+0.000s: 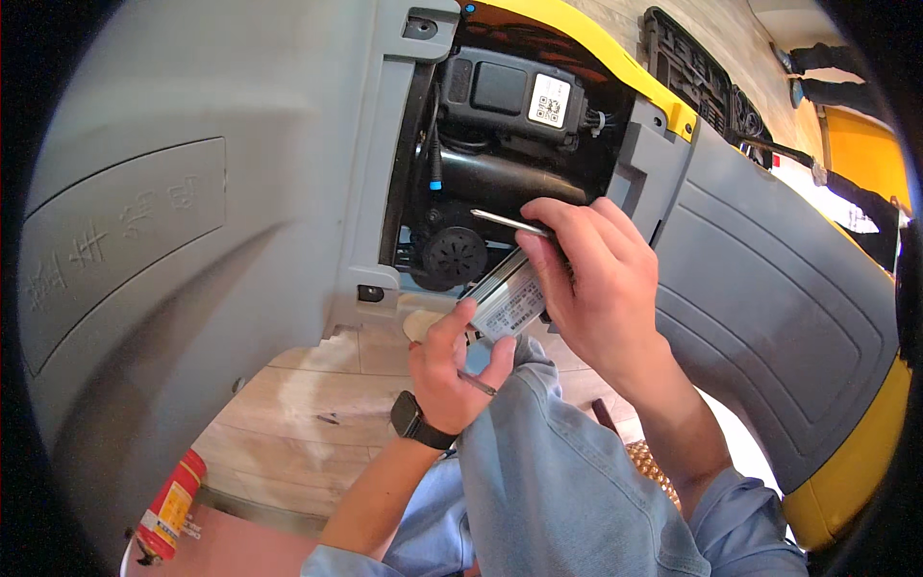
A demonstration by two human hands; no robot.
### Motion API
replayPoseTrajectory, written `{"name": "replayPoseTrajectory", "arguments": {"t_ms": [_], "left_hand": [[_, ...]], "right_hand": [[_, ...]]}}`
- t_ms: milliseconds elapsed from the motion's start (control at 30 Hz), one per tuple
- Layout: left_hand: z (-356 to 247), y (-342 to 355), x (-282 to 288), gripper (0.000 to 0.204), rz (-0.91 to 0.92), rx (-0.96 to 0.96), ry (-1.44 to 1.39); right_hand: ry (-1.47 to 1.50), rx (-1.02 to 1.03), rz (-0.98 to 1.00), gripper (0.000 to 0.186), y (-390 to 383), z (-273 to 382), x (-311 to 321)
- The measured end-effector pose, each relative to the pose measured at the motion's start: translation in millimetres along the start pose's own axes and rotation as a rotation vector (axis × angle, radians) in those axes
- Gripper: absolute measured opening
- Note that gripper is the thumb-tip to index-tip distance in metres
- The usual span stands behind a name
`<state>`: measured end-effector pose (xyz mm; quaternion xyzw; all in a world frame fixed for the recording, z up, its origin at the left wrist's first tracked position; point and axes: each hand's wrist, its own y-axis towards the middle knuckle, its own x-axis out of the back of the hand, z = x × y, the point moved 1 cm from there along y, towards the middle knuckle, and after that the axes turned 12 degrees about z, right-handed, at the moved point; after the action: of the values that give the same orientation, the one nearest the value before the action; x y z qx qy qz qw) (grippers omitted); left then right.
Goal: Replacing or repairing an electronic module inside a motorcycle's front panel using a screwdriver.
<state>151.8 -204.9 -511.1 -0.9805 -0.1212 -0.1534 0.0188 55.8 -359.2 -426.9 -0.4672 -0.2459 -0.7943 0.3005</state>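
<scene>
My left hand (447, 370) grips the lower left end of a silver metal box (510, 306) with a printed label. A thin grey rod (477, 383) sticks out between that hand's fingers; its kind is unclear. My right hand (601, 274) pinches a slim screwdriver (495, 221), its bare metal tip pointing left. The fingers of this hand also curl by the box's upper right end, and whether they touch it is hidden. Behind the box opens a compartment in a grey machine, with a black motor-like unit (505, 91) and a round slotted black part (455, 255).
Grey panels (317, 192) flank the compartment, and a yellow frame (615, 58) edges its top. A loose cable with a blue tip (436, 183) hangs inside. A fire extinguisher (173, 505) stands lower left. A black tool case (687, 72) lies on the floor; a person's legs (832, 77) show beyond.
</scene>
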Motion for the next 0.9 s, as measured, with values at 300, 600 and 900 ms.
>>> {"name": "replayPoseTrajectory", "arguments": {"t_ms": [300,600,900], "left_hand": [[-3,1,2,0.059,0.003,-0.014,0.021],[-1,-4,-3,0.059,-0.011,-0.003,-0.033],[-4,-1,1,0.059,0.036,-0.018,-0.067]], "right_hand": [[-0.035,-0.031,-0.010,0.023,-4,2,6],[-0.002,0.001,0.014,0.025,-8,1,-1],[0.000,-0.009,-0.035,0.018,-7,2,-2]]}}
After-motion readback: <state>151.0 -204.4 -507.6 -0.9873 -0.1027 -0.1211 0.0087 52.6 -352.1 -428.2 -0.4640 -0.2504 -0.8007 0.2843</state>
